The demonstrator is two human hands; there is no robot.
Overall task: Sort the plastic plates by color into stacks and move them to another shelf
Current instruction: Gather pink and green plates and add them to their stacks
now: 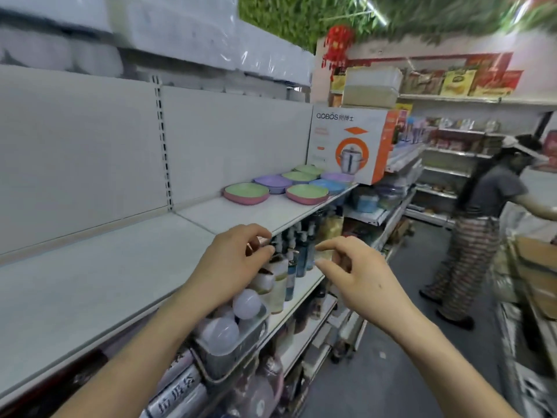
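I watched the long white shelf (90, 282) run in from the left. My left hand (232, 267) hovered just off the shelf's front edge, its grip loosely curled, thumb near the fingertips, pinching nothing. Well beyond it, toward the shelf's right end, the plastic plates (246, 193) sat in small mixed stacks: green on pink by the front edge, purple and blue between, more green at the back. My right hand (358, 276) hung beside the left, apart from it, grip relaxed and holding nothing. A white-and-orange box (349, 146) stood just beside the plates. A person (482, 221) stood in the aisle.
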